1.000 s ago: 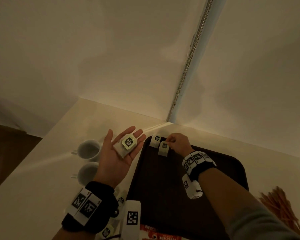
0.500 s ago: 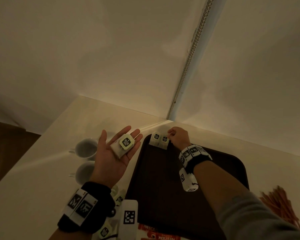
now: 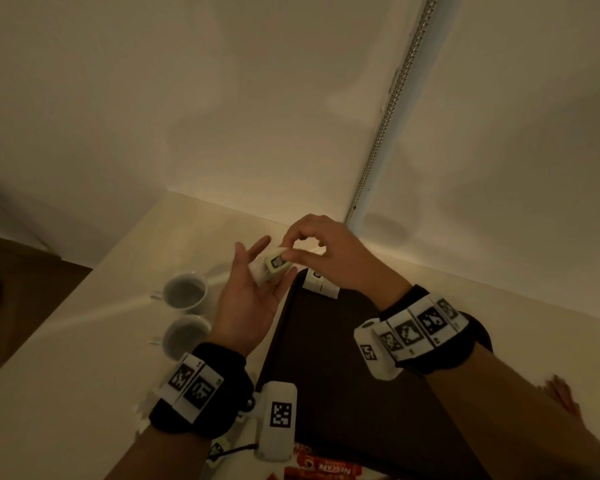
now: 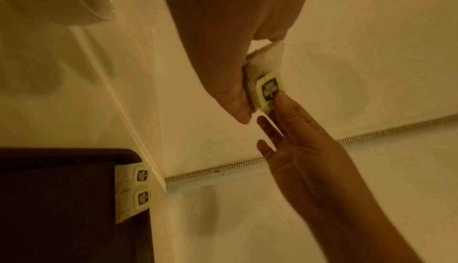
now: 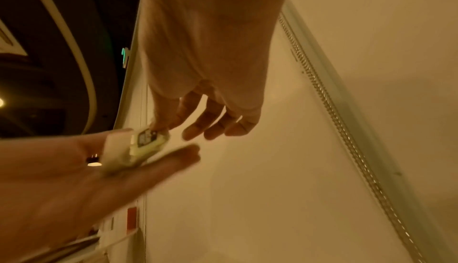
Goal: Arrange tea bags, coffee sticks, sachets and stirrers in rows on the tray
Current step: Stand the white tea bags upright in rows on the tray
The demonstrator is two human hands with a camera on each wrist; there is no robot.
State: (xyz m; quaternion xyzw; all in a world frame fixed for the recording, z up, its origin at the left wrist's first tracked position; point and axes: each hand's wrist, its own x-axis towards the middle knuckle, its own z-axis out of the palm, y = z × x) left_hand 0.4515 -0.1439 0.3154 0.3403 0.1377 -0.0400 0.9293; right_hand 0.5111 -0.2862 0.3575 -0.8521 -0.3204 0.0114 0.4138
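My left hand (image 3: 250, 289) lies palm up beside the tray's far left corner, fingers straight, carrying a small stack of white tea bags (image 3: 274, 268) with green-edged tags. My right hand (image 3: 286, 252) reaches over it and pinches the top tea bag (image 4: 267, 89) by its tag, thumb and forefinger curled. In the right wrist view the fingertips (image 5: 161, 128) meet the tag on the tea bag (image 5: 146, 143). Two tea bags (image 3: 321, 287) lie side by side in the far left corner of the dark brown tray (image 3: 326, 393).
Two white cups (image 3: 184, 292) (image 3: 184, 336) stand on the pale counter left of the tray. Red coffee sticks (image 3: 316, 469) lie at the tray's near edge. Wooden stirrers (image 3: 563, 393) show past my right forearm. A wall corner with a metal strip (image 3: 388, 116) rises behind.
My right hand left the two tea bags on the tray, moved up and left to my left palm, and took hold of the top tea bag there.
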